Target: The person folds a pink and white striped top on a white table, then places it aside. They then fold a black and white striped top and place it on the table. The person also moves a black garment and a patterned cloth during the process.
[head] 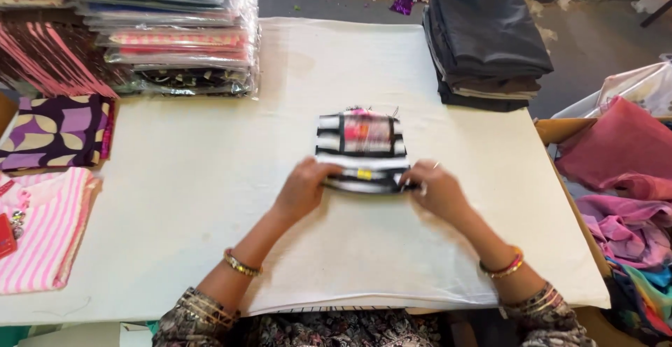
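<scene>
A small folded black-and-white striped garment [362,150] with a pink print on its upper panel lies in the middle of a white cloth-covered table [210,179]. My left hand [305,187] grips the garment's near left edge. My right hand [432,189] grips its near right edge. Both hands hold the lower fold, which curls up slightly off the table. A small yellow tag shows on that fold between my hands. I wear bangles on both wrists.
Bagged garments are stacked [175,32] at the back left. A dark folded fabric pile [483,39] sits back right. A purple patterned piece [59,130] and pink striped clothing [45,228] lie at left. Pink and mixed fabrics [623,179] are heaped at right.
</scene>
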